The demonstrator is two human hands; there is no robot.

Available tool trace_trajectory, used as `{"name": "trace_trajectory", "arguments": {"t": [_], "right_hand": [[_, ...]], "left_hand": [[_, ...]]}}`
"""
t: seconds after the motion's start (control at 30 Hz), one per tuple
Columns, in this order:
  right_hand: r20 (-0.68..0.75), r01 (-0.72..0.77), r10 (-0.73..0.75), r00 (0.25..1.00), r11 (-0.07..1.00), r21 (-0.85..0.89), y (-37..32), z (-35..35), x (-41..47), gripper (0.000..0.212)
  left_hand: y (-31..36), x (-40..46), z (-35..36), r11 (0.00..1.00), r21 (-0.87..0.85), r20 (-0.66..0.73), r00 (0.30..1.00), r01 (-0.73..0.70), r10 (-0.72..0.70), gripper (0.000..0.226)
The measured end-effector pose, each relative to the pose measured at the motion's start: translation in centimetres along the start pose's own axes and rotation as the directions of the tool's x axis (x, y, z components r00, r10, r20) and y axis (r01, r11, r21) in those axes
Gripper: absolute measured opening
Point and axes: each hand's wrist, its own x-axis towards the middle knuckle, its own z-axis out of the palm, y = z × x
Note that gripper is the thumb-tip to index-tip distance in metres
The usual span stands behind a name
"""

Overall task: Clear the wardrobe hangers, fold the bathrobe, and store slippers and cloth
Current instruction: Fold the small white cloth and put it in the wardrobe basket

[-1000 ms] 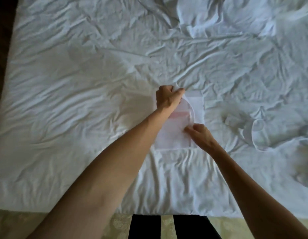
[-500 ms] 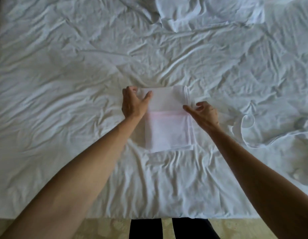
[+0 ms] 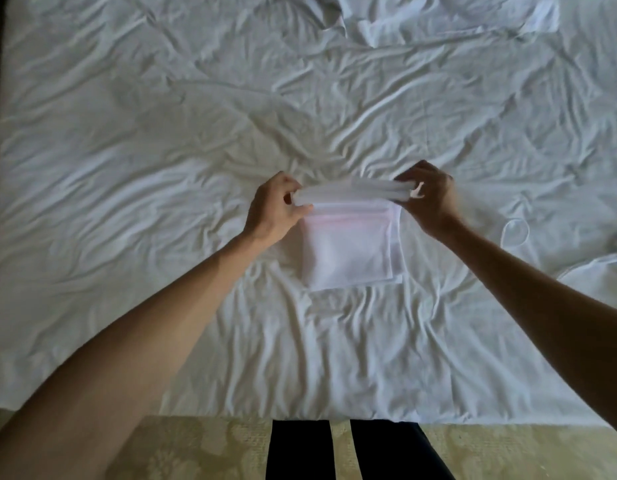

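Observation:
A folded white cloth [image 3: 352,251] with a faint pink stripe lies in the middle of the bed, its far edge lifted off the sheet. My left hand [image 3: 274,211] pinches the far left corner of that raised edge. My right hand [image 3: 426,195] pinches the far right corner. The lifted layers bend toward me over the part that still lies flat. A white slipper [image 3: 608,282] lies at the bed's right edge, partly cut off by the frame.
The bed [image 3: 127,202] is covered by a rumpled white sheet. A white looped band [image 3: 514,232] lies to the right of the cloth. Bunched white fabric [image 3: 438,19] sits at the far top. Patterned carpet [image 3: 196,448] and my dark legs show below the bed's near edge.
Both hands moved from the cloth's sides to its far corners and lifted the far edge, folding it toward me. Before that my left hand carried one side across.

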Motion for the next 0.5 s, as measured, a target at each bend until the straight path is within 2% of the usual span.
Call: {"name": "trace_trajectory", "arguments": {"t": [0.03, 0.1, 0.2, 0.27, 0.33, 0.43, 0.5], "right_hand": [[0.001, 0.118, -0.118, 0.993, 0.991, -0.056, -0.5, -0.6, -1.4, 0.016], [0.055, 0.28, -0.275, 0.96, 0.948, -0.153, -0.7, -1.4, -4.4, 0.025], [0.17, 0.395, -0.36, 0.918, 0.877, -0.276, 0.7, -0.8, -9.0, 0.036], [0.238, 0.403, -0.337, 0.911, 0.85, -0.34, 1.8, 0.5, -11.2, 0.042], [0.282, 0.407, -0.32, 0.905, 0.843, -0.351, 2.5, 1.8, -12.6, 0.04], [0.312, 0.389, -0.291, 0.904, 0.864, -0.321, 3.1, 3.2, -13.8, 0.038], [0.332, 0.331, -0.23, 0.915, 0.898, -0.289, 2.8, 3.4, -14.2, 0.033]], "left_hand": [[0.1, -1.5, -0.4, 0.986, 0.094, -0.029, 0.99, -0.138, 0.142, 0.021], [0.3, -4.6, -0.6, 0.886, 0.274, -0.012, 0.92, -0.375, 0.392, 0.02], [-0.7, -8.4, 0.7, 0.766, 0.348, 0.06, 0.828, -0.54, 0.557, 0.023], [-2.1, -9.6, 2.3, 0.744, 0.375, 0.098, 0.822, -0.553, 0.561, 0.027], [-3.5, -10.1, 3.6, 0.766, 0.396, 0.126, 0.857, -0.506, 0.5, 0.027], [-4.5, -11.2, 4.3, 0.847, 0.341, 0.17, 0.913, -0.408, 0.372, 0.021], [-4.1, -11.6, 4.4, 0.932, 0.258, 0.159, 0.963, -0.254, 0.219, 0.017]]}}
